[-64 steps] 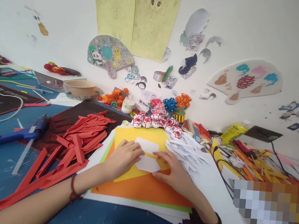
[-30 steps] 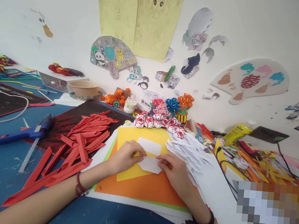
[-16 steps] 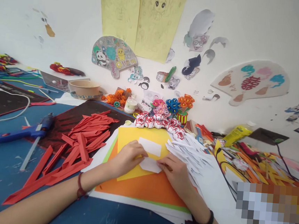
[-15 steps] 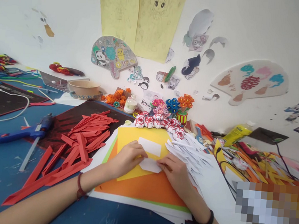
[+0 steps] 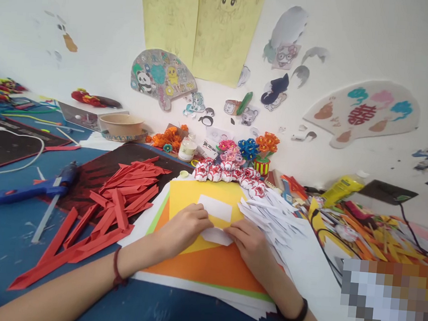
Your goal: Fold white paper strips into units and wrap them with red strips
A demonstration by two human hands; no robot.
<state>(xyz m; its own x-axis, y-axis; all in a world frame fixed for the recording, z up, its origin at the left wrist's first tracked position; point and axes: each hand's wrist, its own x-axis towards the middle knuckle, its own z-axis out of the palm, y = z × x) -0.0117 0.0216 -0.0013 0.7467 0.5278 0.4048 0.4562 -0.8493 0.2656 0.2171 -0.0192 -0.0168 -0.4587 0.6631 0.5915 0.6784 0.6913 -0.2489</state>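
Observation:
A small white paper piece (image 5: 217,236) with angled lower corners is held between my two hands, over yellow and orange sheets. My left hand (image 5: 189,228) pinches its upper left part, fingers closed. At its right end, my right hand (image 5: 248,241) grips the edge between thumb and fingers. Just behind lies another white paper rectangle (image 5: 215,208) on the yellow sheet (image 5: 183,193). The orange sheet (image 5: 219,268) is under the yellow one, nearer to me. My fingertips hide the paper's upper corners.
Folded red strips (image 5: 120,207) and a blue glue gun (image 5: 31,190) lie at the left. White strips (image 5: 272,218) are heaped right of the hands. Red-and-white folded pieces (image 5: 228,172) and paper flowers (image 5: 248,150) stand behind. A yellow bottle (image 5: 342,189) lies at the right.
The upper edge of the held white paper has been turned up or folded, so less of its face shows. My hands have come slightly closer together. The camera view has shifted slightly.

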